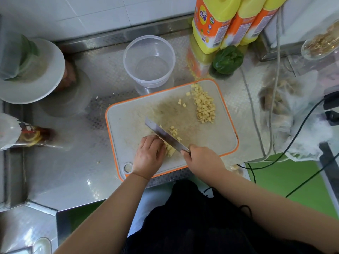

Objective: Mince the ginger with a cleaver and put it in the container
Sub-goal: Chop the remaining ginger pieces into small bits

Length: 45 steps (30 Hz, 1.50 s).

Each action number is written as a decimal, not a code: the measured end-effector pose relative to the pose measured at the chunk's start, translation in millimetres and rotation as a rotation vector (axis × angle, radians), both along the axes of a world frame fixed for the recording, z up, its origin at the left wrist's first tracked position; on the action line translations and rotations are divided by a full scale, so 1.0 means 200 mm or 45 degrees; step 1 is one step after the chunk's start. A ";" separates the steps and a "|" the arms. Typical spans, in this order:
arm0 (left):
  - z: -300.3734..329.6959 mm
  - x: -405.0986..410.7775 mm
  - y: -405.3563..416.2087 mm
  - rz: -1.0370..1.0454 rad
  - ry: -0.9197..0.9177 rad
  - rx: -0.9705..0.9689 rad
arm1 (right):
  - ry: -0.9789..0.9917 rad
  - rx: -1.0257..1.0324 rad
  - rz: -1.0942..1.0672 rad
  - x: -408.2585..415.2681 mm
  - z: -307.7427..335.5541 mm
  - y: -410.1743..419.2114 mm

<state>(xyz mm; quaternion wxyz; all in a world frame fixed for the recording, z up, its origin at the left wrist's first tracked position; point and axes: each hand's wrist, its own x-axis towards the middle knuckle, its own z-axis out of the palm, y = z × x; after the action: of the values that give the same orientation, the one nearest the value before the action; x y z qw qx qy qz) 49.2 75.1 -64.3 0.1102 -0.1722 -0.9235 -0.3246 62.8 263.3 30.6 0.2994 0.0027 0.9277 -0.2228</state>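
A grey cutting board with an orange rim point(128, 116) lies on the steel counter. My left hand point(149, 154) has its fingers curled down on yellow ginger strips point(170, 150) near the board's front. My right hand point(200, 159) grips the handle of a cleaver point(165, 135), its blade edge down on the ginger right beside my left fingers. A few cut cubes point(174, 132) lie just past the blade. A pile of diced ginger point(204, 105) sits at the board's far right. An empty clear round container point(149, 61) stands behind the board.
Three yellow-orange bottles point(229, 21) and a green vegetable point(227, 60) stand at the back right. A white plate with greens point(31, 70) sits at the left, a wrapped packet point(23, 134) below it. Plastic bags point(293, 114) and cables point(271, 107) crowd the right edge.
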 end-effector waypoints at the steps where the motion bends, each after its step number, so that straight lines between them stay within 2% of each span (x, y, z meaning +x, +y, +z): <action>1: -0.01 0.00 0.00 -0.003 -0.003 -0.005 | -0.001 0.007 0.024 0.01 0.01 0.00; 13: -0.05 0.00 0.00 0.040 -0.026 0.025 | -0.008 0.129 0.035 0.02 -0.08 -0.11; 21: -0.02 0.03 -0.02 0.092 -0.024 0.072 | -0.149 -0.056 -0.192 -0.05 -0.06 -0.04; 26: -0.01 0.02 -0.04 0.058 -0.060 0.046 | -0.027 0.034 -0.001 -0.01 -0.01 -0.06; 32: -0.05 0.01 -0.03 0.016 -0.024 -0.016 | -0.029 0.097 0.056 0.02 0.00 -0.09; 40: -0.07 0.02 -0.02 0.050 0.017 -0.052 | -0.081 0.117 -0.019 0.01 -0.08 -0.15; 45: -0.06 0.02 -0.02 0.039 0.006 -0.067 | -0.198 -0.042 -0.165 -0.05 -0.09 -0.07</action>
<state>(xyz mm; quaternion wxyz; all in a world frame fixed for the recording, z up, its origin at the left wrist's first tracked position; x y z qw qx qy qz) 52.3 71.3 -76.5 0.1128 -0.1616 -0.9340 -0.2980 53.3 249.5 11.7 0.3556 0.0751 0.8958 -0.2561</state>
